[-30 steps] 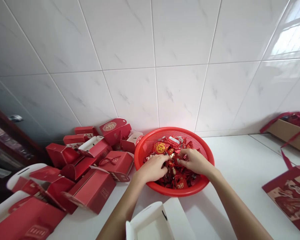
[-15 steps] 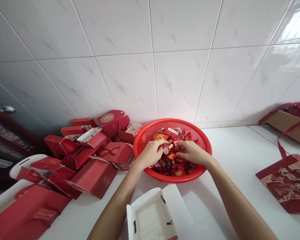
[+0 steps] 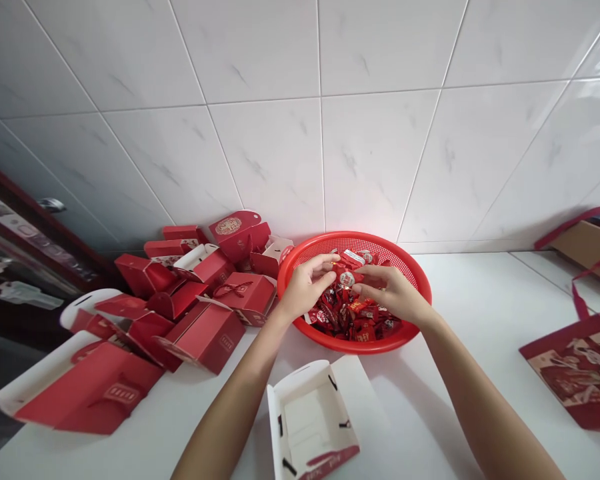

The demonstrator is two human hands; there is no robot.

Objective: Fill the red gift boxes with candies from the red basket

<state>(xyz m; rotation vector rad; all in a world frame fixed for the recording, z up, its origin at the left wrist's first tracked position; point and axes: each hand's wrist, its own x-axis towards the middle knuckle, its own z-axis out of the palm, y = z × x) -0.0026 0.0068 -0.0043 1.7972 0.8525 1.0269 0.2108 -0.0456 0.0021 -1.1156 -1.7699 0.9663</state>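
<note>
A red plastic basket [image 3: 360, 346] holds many red wrapped candies [image 3: 365, 330]. Over its left part, my left hand [image 3: 307, 287] has its thumb and fingers closed on a red candy packet [image 3: 347, 277] with a round pale label. From the right, my right hand [image 3: 393, 292] grips the other side of that packet between thumb and fingers. The packet is partly covered by the fingertips. In front of the basket lies an open white-lined box [image 3: 313, 417], with its flap spread to the right and its inside bare.
Several red gift boxes [image 3: 207, 333] are heaped on the left of the white table [image 3: 455, 373]. At the right are a red printed bag [image 3: 583, 373] and a cardboard box [image 3: 587, 250] with red ribbon. A tiled wall [image 3: 265, 153] rises behind.
Both hands have risen slightly from the candy pile, and a packet with a round label now shows between them. The view has shifted, bringing more of the left boxes and open box into sight.
</note>
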